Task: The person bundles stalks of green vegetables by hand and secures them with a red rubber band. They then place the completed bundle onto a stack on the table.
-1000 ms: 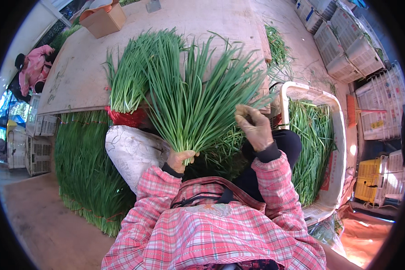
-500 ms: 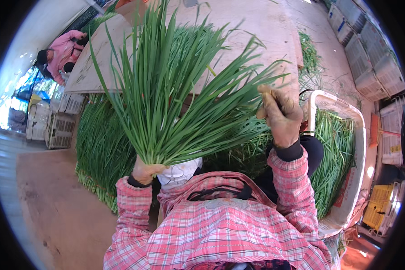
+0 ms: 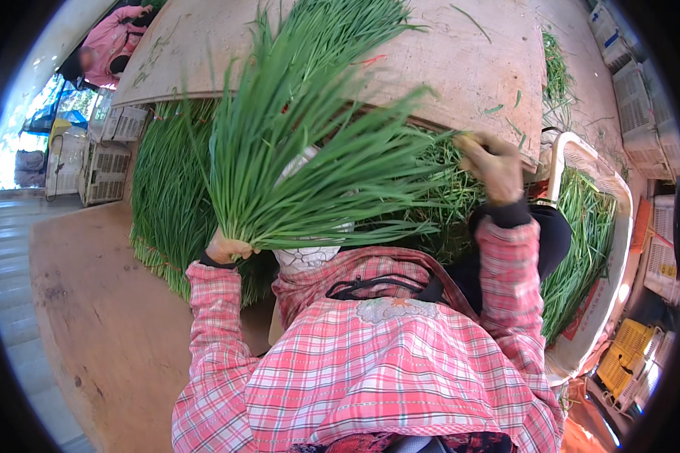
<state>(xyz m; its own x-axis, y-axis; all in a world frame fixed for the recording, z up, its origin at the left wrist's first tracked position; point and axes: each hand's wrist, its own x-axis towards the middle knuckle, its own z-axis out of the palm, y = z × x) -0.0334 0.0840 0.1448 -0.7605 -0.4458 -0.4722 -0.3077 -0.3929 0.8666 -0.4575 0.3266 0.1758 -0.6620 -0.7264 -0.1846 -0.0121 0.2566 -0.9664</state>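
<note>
Beyond the fingers, a flat pale wooden board (image 3: 468,83) is seen; rightward, a white plastic basket (image 3: 621,215).
Long green leaves (image 3: 257,181) are grasped at the base by the left hand (image 3: 228,248), fanned toward the bent right hand (image 3: 499,170), whose hold cannot be told.

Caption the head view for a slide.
Left hand grips a bunch of green leaves by its base, right hand near its tips.

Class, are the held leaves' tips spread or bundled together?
Spread: the green leaves fan out from the left hand gripping their base.
</note>
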